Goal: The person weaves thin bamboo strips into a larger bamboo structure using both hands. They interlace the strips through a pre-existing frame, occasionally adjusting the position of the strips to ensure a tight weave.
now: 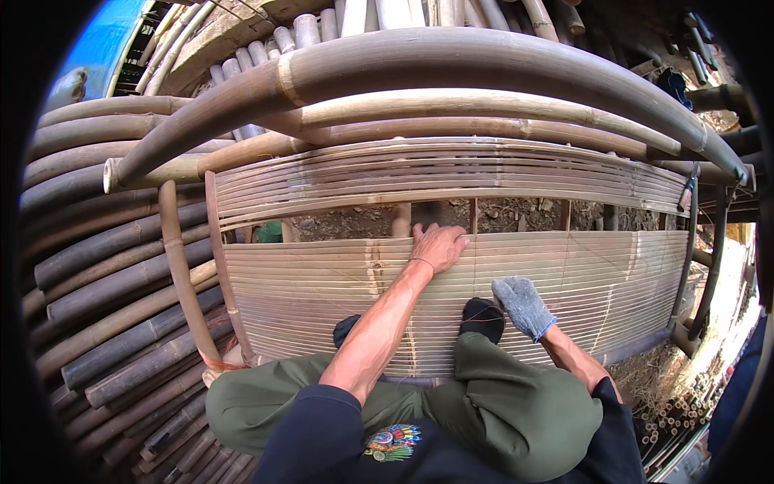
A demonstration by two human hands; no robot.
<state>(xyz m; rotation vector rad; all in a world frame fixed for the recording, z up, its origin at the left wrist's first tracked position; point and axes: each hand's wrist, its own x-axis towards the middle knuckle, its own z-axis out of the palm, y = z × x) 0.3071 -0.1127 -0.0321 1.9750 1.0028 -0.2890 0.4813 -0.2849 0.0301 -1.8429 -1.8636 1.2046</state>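
Note:
A wide bamboo slat panel lies under me, its narrow strips running left to right. My bare left hand reaches across it, fingers curled over the strip at its far edge, beside a gap. My right hand, in a grey knitted glove with a blue cuff, is closed low over the strips near my dark-covered right foot. What its fingers hold, if anything, is hidden. Beyond the gap runs a second band of slats. Thin dark lines cross the strips near both hands.
A thick bamboo pole arches across the far side, with thinner poles below it. Upright bamboo posts stand at both ends of the panel. Stacked poles fill the left. Cut bamboo ends lie at the lower right.

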